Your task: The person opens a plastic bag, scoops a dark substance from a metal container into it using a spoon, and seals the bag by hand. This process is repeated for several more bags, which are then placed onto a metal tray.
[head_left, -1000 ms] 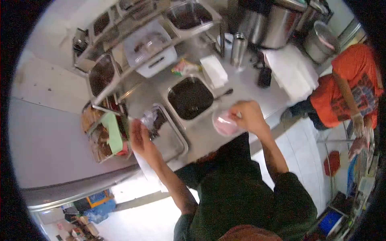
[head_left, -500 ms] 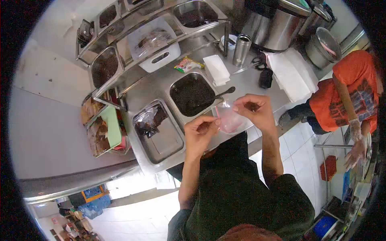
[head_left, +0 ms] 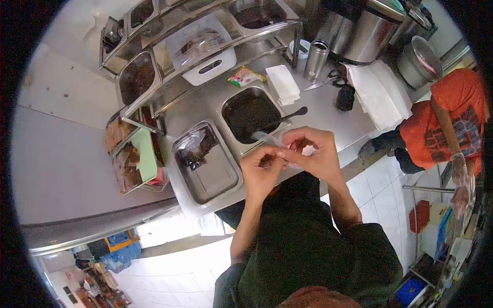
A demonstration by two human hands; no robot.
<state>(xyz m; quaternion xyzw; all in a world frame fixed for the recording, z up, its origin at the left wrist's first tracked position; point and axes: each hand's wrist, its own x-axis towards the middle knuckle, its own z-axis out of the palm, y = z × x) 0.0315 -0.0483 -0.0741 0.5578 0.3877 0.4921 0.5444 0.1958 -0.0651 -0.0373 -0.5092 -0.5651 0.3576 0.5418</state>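
Both hands meet in front of my body, fingertips pinched together on a clear plastic bag (head_left: pixel 265 137). My left hand (head_left: pixel 263 167) and my right hand (head_left: pixel 314 154) touch at the thumbs, and most of the bag is hidden behind them. Just beyond them is a steel pan of dark contents (head_left: pixel 251 114), with a spoon (head_left: pixel 294 113) lying over its right rim. To the left, a second steel pan (head_left: pixel 218 177) holds small dark packets (head_left: pixel 195 150) at its far end.
A shelf rack with pans (head_left: pixel 138 79) and a white basket (head_left: pixel 210 68) stands behind. A colourful packet (head_left: pixel 246 76), white papers (head_left: pixel 282 84), a steel flask (head_left: pixel 316 60) and scissors (head_left: pixel 335 80) lie farther back. A person in orange (head_left: pixel 452 123) is at the right.
My hands have come together from being apart, and the bag between them is now bunched and mostly covered. The view has shifted slightly. The co-worker's hand has moved a little.
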